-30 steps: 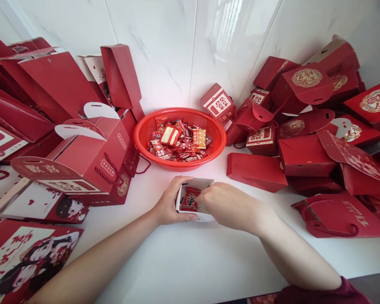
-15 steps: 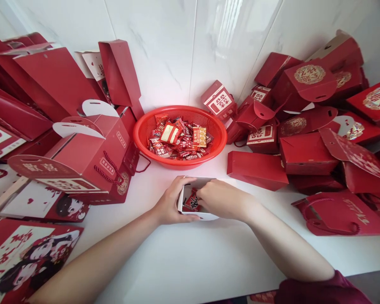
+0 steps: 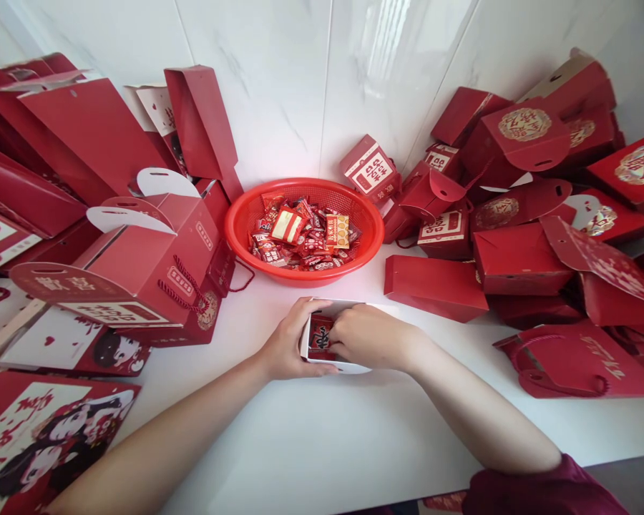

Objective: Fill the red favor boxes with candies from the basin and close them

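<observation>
A small white open box (image 3: 348, 367) stands on the white table, just in front of the red basket. My left hand (image 3: 291, 343) grips its left side, thumb along the near edge and fingers at the far corner. Inside lies a red packet (image 3: 320, 337) with dark and white print. My right hand (image 3: 362, 335) reaches into the box from the right, its fingers curled against the packet's right side; the fingertips are hidden, so a grip on it cannot be made out. The red plastic basket (image 3: 305, 279) holds several small wrapped snacks.
Red gift boxes (image 3: 139, 265) and tall red bags (image 3: 89, 136) crowd the left side. Many more red boxes (image 3: 523, 257) are piled on the right, one lying flat (image 3: 434, 285) near the basket. A tiled wall (image 3: 279, 86) rises behind the white table (image 3: 311, 443).
My right hand has moved slightly left inside the box. The red packet has shifted left and now lies flatter and straighter. My left hand keeps its place on the box.
</observation>
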Demonstrator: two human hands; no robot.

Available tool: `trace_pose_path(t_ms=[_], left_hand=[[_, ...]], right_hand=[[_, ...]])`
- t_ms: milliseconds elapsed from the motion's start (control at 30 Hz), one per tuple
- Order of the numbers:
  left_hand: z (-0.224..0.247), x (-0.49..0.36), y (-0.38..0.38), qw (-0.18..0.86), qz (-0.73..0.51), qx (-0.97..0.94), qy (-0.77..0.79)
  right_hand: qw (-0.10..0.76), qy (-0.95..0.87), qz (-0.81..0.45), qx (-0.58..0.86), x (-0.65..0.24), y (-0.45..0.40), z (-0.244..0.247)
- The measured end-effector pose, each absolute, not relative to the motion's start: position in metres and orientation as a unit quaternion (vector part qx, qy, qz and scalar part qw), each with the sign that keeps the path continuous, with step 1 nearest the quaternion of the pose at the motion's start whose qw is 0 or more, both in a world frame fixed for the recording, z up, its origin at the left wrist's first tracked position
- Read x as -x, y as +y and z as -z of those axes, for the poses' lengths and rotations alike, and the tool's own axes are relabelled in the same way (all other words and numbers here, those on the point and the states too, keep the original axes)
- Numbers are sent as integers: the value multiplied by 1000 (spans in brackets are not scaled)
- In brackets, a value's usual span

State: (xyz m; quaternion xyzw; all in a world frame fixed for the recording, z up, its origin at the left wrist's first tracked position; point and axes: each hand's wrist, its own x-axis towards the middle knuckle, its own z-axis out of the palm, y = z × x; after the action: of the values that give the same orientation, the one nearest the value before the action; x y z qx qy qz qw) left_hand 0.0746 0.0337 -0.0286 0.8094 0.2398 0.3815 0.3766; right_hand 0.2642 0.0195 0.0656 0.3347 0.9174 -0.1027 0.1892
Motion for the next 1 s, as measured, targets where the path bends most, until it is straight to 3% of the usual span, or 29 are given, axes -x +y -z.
trace_pose_path(t_ms=[200, 333, 500, 600, 667, 733, 833, 1000], left_hand=[[29, -75, 34, 397, -375, -804, 236], [29, -74, 34, 402, -378, -800, 238], [32, -72, 36, 408, -398, -779, 261], [33, -71, 36, 434, -404, -763, 259], [33, -71, 36, 438, -407, -760, 256], [33, -71, 36, 435, -407, -762, 255], [31, -71, 35, 454, -407, -753, 249], [30, -70, 36, 471, -416, -737, 248]], right_hand=[[204, 919, 116, -316, -264, 23, -66], [159, 918, 144, -333, -265, 26, -66], [-34, 897, 261, -354, -282, 30, -91], [-193, 879, 261, -350, -293, 41, -112], [-235, 861, 238, -382, -295, 60, -119], [-189, 863, 222, -414, -289, 90, -120], [-12, 880, 204, -429, -272, 144, -112], [60, 877, 199, -433, -241, 206, -92]])
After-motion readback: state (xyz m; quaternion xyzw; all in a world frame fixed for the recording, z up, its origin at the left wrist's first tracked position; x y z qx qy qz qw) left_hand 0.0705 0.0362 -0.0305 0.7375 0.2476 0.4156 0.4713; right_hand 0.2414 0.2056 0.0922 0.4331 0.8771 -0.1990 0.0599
